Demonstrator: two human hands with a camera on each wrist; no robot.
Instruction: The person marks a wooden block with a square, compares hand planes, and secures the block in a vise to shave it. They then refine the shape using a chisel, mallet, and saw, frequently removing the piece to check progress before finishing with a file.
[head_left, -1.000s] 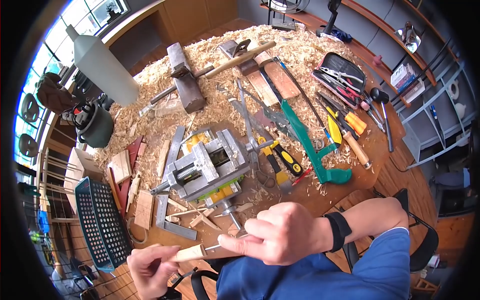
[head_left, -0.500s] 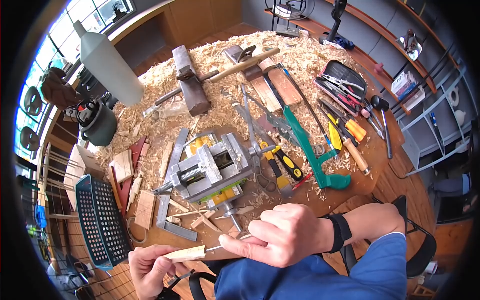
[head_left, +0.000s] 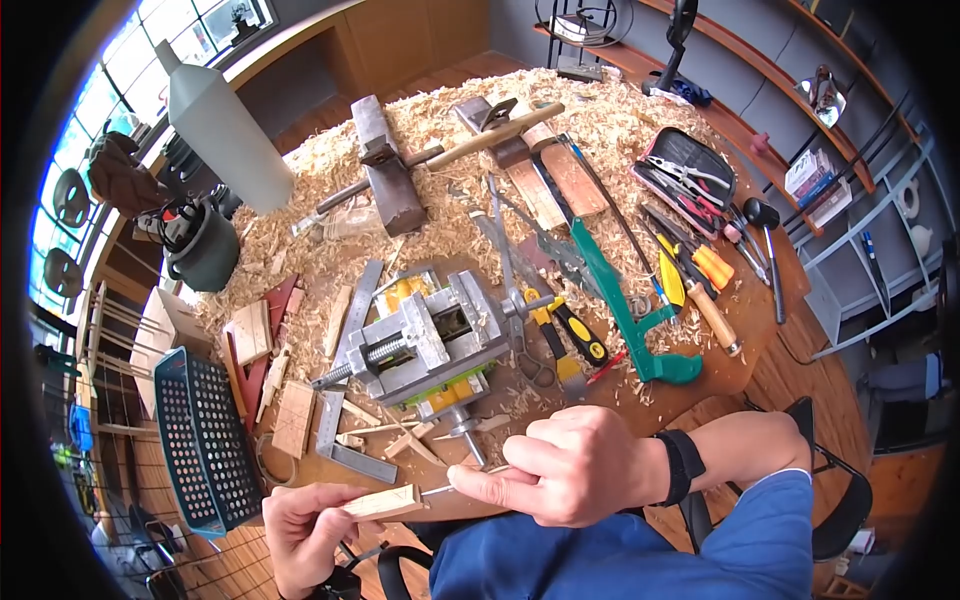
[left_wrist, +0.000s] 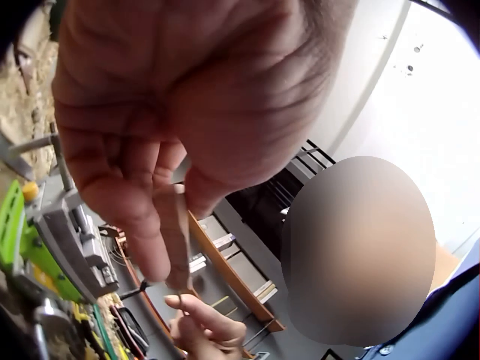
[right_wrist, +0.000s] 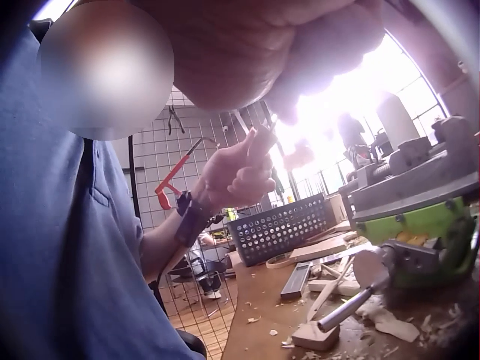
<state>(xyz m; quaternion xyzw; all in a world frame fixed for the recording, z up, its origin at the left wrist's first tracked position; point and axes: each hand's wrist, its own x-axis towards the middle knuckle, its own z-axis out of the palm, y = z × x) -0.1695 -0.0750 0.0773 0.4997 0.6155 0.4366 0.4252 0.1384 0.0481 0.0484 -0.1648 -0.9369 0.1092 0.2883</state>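
My left hand (head_left: 305, 535) pinches a small pale wood block (head_left: 385, 502) between thumb and fingers, over the table's near edge. Dark pencil-like lines show near the block's right end. My right hand (head_left: 575, 470) grips a tool with a thin metal shaft (head_left: 437, 490), its index finger stretched along it; the handle is hidden in the fist, so I cannot tell its kind. The shaft's tip is right at the block's end. In the left wrist view the block (left_wrist: 174, 240) hangs below the left fingers, with the right hand (left_wrist: 206, 330) close beyond it.
A metal vise (head_left: 430, 335) stands just beyond the hands, wood scraps (head_left: 412, 440) and a steel square (head_left: 345, 450) beside it. A perforated basket (head_left: 205, 440) is at left. A green-handled saw (head_left: 625, 310), pliers (head_left: 690, 170) and planes (head_left: 385, 170) lie among shavings.
The wood block has turned in my left fingers, so a face with dark lines now shows at its right end. Both hands stay close together, and the right keeps its grip on the tool.
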